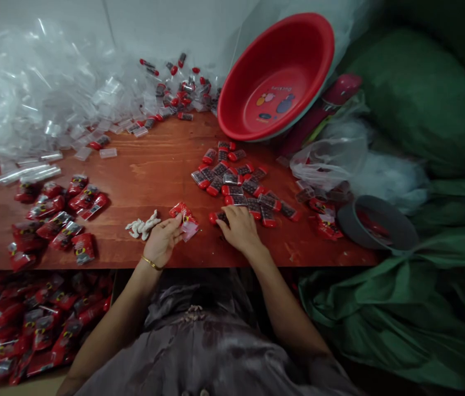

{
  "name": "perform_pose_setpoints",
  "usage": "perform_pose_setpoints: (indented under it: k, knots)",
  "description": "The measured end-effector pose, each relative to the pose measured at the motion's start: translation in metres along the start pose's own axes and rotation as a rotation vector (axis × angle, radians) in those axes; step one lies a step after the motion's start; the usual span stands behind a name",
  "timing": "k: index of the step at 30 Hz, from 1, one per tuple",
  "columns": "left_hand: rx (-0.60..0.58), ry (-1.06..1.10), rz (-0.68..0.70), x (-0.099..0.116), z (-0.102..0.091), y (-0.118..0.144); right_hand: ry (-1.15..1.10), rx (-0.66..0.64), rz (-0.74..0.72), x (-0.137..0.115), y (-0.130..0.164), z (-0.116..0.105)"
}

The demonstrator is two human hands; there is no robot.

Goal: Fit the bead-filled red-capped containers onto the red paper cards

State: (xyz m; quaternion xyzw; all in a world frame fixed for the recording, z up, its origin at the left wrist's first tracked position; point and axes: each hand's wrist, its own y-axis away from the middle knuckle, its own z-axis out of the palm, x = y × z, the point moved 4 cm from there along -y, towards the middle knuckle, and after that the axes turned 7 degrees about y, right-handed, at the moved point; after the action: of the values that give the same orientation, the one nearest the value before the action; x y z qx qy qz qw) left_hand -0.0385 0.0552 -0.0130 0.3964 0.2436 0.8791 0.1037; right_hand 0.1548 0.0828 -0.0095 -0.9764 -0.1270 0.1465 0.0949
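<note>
My left hand (166, 240) pinches a small red plastic packet (181, 211) with a pinkish clear end, just above the table's front edge. A little pile of whitish twisted pieces (142, 224) lies beside that hand on its left. On the right, my right hand (238, 226) reaches down with its fingers curled over a small dark container with red ends (218, 218), at the near side of a heap of similar containers (252, 187). Its fingertips are partly hidden, but the thumb and fingers appear to be around that container.
Filled red packets (83, 247) lie on the wooden table (145, 165) at left, with many more in a box (29, 330) below. Clear plastic pieces (50, 88) pile at the back left. A red basin (277, 77) leans at the back; a grey bowl (376, 223) stands right.
</note>
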Motion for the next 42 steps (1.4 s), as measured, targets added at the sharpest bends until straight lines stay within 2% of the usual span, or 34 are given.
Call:
perform_pose_setpoints:
  k: [2, 4, 7, 10, 14, 16, 20, 25, 29, 33, 38, 42]
  knots:
    - [-0.028, 0.017, -0.064, -0.002, 0.003, 0.002, 0.133, -0.053, 0.031, 0.013, 0.000, 0.003]
    - [-0.042, 0.032, -0.102, -0.005, 0.005, 0.004, 0.144, -0.075, 0.050, 0.019, 0.002, 0.007]
    - [-0.037, 0.047, -0.116, -0.006, 0.005, 0.007, -0.004, -0.083, 0.182, 0.022, 0.011, 0.010]
    - [0.008, 0.046, -0.090, -0.006, 0.003, 0.008, -0.287, -0.091, 0.317, 0.016, 0.025, 0.006]
    - [0.005, 0.017, -0.031, -0.008, 0.005, 0.009, -0.752, -0.164, 0.212, -0.014, 0.043, -0.009]
    - [-0.021, 0.000, -0.007, -0.009, 0.009, 0.011, -0.883, -0.217, 0.176, -0.028, 0.047, -0.016]
    - [-0.050, -0.045, 0.054, -0.008, 0.016, 0.017, -0.939, -0.263, 0.171, -0.038, 0.046, -0.023]
    - [-0.074, -0.125, 0.181, -0.003, 0.015, 0.020, -0.984, -0.408, 0.140, -0.043, 0.041, -0.020]
    - [-0.090, -0.187, 0.251, -0.005, 0.013, 0.019, -1.001, -0.351, 0.177, -0.041, 0.039, -0.019]
    - [-0.080, -0.120, 0.219, -0.010, 0.016, 0.021, -0.913, -0.276, 0.169, -0.037, 0.039, -0.016]
    - [-0.056, 0.010, 0.063, -0.021, 0.022, 0.022, -0.649, -0.063, 0.086, -0.038, 0.037, -0.021]
    - [0.009, 0.083, 0.078, -0.026, 0.022, 0.020, -0.500, 0.085, 0.133, -0.046, 0.038, -0.016]
